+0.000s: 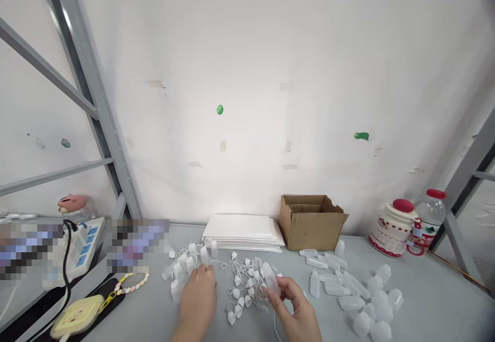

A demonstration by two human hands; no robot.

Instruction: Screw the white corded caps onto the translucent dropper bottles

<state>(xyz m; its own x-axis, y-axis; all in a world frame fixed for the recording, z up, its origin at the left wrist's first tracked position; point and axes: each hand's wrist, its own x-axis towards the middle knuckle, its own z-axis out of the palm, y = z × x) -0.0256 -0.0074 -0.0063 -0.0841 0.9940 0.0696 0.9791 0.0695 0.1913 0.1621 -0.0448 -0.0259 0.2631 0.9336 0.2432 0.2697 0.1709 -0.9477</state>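
Observation:
My right hand (296, 308) pinches a small translucent squeeze bottle (271, 279), tilted, between thumb and fingers. A thin white cord hangs below that hand. Just left of it lies a heap of white caps with corded loops (249, 280). My left hand (199, 293) is palm down with its fingers curled under, and what they hold, if anything, is hidden. Close beside it, several capped small bottles (178, 271) stand or lie on the grey table. To the right, several translucent bottles without caps (335, 280) lie loose.
White flat sheets or boxes (242, 231) are stacked against the wall beside an open cardboard box (313, 226). Rounded translucent pieces (381, 306), a decorated jar (392, 228) and a red-capped bottle (430, 215) are at right. A power strip (89, 246) and a yellow case (77, 316) are left.

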